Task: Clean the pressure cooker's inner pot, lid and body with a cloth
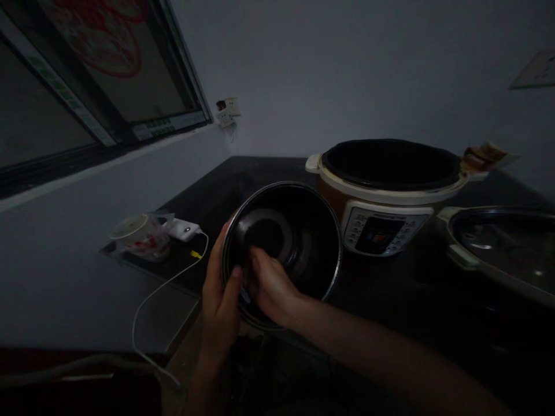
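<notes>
A dark, round inner pot [310, 231] with a thin bright rim is tilted so that its mouth faces me. My left hand [221, 292] grips it at the left, thumb over the rim and fingers around the outside. Inside the pot is my right hand [273, 286], its fingers bent towards the left inner wall. Shadow hides those fingertips, and I cannot make out what they hold. Just behind the pot on the right stands an electric pressure cooker [392, 193], uncovered, with a control panel on its front.
A glass lid [507, 248] with a pale rim lies at the right of the dark countertop [243, 170]. On the left are a plastic-wrapped tub [141, 237] and a white charger [184, 229] with its cable [162, 283]. A window [108, 69] and wall sockets [228, 110] are behind.
</notes>
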`<state>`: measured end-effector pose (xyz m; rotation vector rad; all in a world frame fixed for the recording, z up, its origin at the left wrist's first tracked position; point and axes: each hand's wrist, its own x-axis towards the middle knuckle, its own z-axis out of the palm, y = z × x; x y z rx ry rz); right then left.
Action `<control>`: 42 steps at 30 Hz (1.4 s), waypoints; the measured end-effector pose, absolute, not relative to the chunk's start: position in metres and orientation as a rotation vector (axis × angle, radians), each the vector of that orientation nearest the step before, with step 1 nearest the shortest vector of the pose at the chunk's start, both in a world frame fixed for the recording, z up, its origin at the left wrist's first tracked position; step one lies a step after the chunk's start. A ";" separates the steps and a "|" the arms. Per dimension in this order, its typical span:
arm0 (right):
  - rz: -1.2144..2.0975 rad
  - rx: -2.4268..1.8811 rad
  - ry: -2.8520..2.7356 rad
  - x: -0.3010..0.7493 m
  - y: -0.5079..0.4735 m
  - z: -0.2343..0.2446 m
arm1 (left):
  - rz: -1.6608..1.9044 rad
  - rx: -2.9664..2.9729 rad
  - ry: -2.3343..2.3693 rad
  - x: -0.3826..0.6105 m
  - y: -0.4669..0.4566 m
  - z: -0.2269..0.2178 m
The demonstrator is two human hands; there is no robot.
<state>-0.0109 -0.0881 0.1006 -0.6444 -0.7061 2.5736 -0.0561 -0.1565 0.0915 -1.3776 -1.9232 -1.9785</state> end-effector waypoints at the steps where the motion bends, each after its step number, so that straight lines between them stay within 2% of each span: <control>1: 2.562 -0.658 -0.623 -0.013 -0.089 0.106 | -1.981 -1.379 -1.913 -0.056 -0.156 0.091; 4: 2.539 -0.604 -0.570 -0.012 -0.094 0.114 | -1.985 -1.388 -1.903 -0.055 -0.155 0.092; 7: 2.513 -0.360 -0.726 0.001 -0.098 0.109 | -1.999 -1.397 -1.893 -0.053 -0.155 0.092; 16: 2.213 -0.040 -1.728 0.059 -0.097 0.093 | -2.077 -1.257 -1.983 -0.058 -0.157 0.094; 24: 2.231 0.010 -1.302 0.019 -0.105 0.105 | -2.209 -1.336 -1.818 -0.053 -0.154 0.093; 32: 2.049 -0.050 -1.621 0.035 -0.111 0.101 | -2.245 -1.364 -1.840 -0.058 -0.160 0.084; 38: 2.151 -0.129 -1.312 0.012 -0.104 0.103 | -2.177 -1.384 -1.828 -0.058 -0.155 0.086; 42: 2.113 -0.125 -1.414 0.012 -0.107 0.099 | -2.047 -1.381 -1.901 -0.059 -0.158 0.089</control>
